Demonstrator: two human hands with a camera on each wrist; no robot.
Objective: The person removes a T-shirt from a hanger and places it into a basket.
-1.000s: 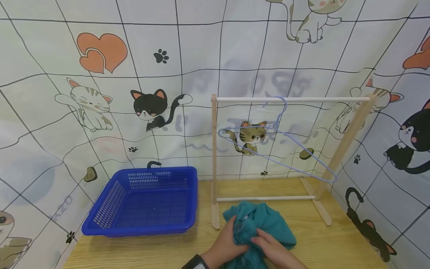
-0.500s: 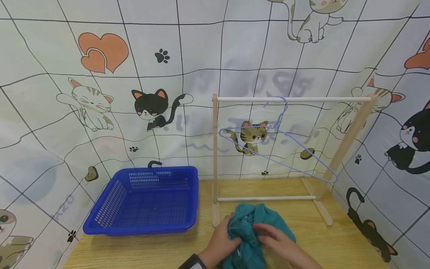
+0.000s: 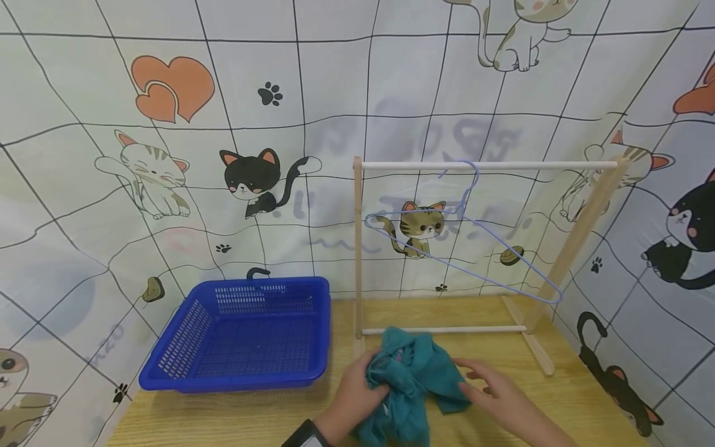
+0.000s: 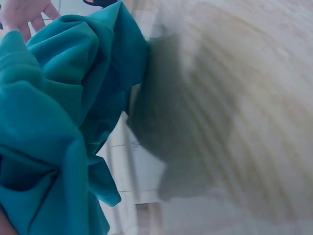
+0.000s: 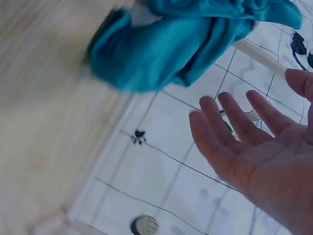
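A crumpled teal cloth [image 3: 410, 379] is bunched above the front of the wooden table in the head view; its exact kind is hidden by the folds. My left hand [image 3: 354, 391] grips it from the left, thumb on the near side. To its right is my right hand [image 3: 499, 397], fingers spread and loosely bent. In the right wrist view this right hand [image 5: 264, 152] holds nothing, and the cloth [image 5: 161, 54] hangs apart from it. Folds of the cloth [image 4: 58, 103] fill the left side of the left wrist view.
A blue plastic basket [image 3: 323, 335] stands on the table at the left. Behind the cloth is a wooden rack [image 3: 357, 248] with a light blue hanger [image 3: 491, 279] on its top bar. A cat-patterned sheet [image 3: 329, 81] covers the walls behind and at the right.
My right hand has come off the cloth and moved right. The left hand has shifted slightly left with the cloth, whose folds have changed shape. Basket, rack and hanger have stayed put.
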